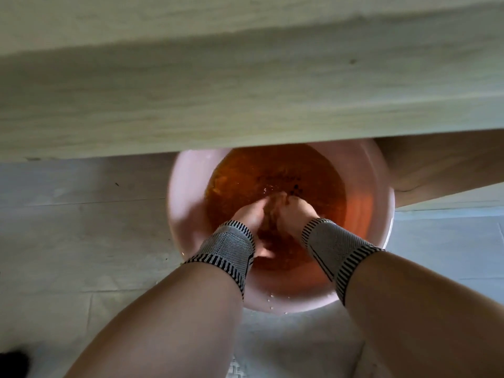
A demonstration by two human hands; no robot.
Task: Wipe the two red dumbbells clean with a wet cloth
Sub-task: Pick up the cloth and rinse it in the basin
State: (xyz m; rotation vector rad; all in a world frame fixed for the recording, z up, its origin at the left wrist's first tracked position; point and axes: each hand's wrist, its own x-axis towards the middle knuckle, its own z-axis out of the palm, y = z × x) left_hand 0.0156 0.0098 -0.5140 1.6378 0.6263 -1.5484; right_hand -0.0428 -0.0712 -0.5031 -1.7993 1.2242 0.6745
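Both my hands are down in a pink basin [185,192] of orange-tinted water on the floor. My left hand [249,216] and my right hand [293,212] meet at the middle of the water, fingers curled in on a soaked brownish cloth [270,222] bunched between them. The cloth is blurred and mostly under water. Each wrist wears a grey knitted band with black stripes. No red dumbbell is in view.
A pale wooden tabletop [245,91] overhangs the far part of the basin, and its leg [436,165] stands just right of the basin. Light wood-look floor [81,227] surrounds it. Water drops lie near the basin's front rim. A dark object [12,361] sits at bottom left.
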